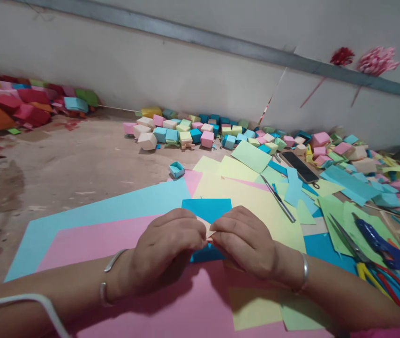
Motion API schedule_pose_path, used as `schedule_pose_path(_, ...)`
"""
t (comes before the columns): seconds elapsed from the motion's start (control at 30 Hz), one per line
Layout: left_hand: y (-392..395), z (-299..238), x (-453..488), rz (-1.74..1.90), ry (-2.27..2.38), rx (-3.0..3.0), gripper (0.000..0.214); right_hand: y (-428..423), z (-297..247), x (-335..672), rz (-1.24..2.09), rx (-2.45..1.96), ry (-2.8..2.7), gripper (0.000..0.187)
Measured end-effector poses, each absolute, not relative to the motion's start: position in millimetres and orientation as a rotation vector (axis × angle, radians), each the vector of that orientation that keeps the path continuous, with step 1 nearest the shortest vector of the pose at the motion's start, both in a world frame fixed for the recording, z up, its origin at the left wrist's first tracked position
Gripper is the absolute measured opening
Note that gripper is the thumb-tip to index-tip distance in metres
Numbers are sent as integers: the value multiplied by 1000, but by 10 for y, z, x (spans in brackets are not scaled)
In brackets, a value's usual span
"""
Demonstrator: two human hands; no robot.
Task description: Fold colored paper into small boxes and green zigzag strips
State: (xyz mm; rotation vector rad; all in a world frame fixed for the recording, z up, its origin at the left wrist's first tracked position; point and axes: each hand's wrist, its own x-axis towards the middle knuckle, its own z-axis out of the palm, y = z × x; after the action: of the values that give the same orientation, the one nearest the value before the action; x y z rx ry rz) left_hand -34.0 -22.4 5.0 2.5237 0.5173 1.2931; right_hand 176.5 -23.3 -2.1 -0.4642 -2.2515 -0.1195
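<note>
Both hands meet over a stack of colored paper. A small peach piece of folded paper (204,225) shows between the fingertips; most of it is hidden by the hands. My left hand (173,239) pinches it from the left, fingers curled inward. On the other side, my right hand (244,237) grips it between thumb and fingers. Under the hands lies a dark blue paper sheet (208,208), on top of pink paper (111,234) and light blue paper (132,199). Just beyond stands a small open light blue paper box (176,169).
Many folded paper cubes (171,135) line the wall, with a larger heap (27,105) at far left. On the right lie a craft knife (280,202), a phone (298,166), scissors (354,246), a blue glue gun (379,239) and paper scraps. Paper flowers (378,61) hang above.
</note>
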Motion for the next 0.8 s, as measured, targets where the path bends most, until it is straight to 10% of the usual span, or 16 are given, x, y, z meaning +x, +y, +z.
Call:
schedule_pose_path(0.27,-140,-56,-325,1271,883,2444,41,-212,-20,1823,79,-563,-2125,8)
schedule_pose_path(0.4,-116,-79,-310,1178,919,2466,4,-220,-14,1783,136,-634,-2007,11)
schedule_pose_path(0.8,-89,-52,-276,934,1099,2052,23,-133,-42,1785,540,-966,-1822,15)
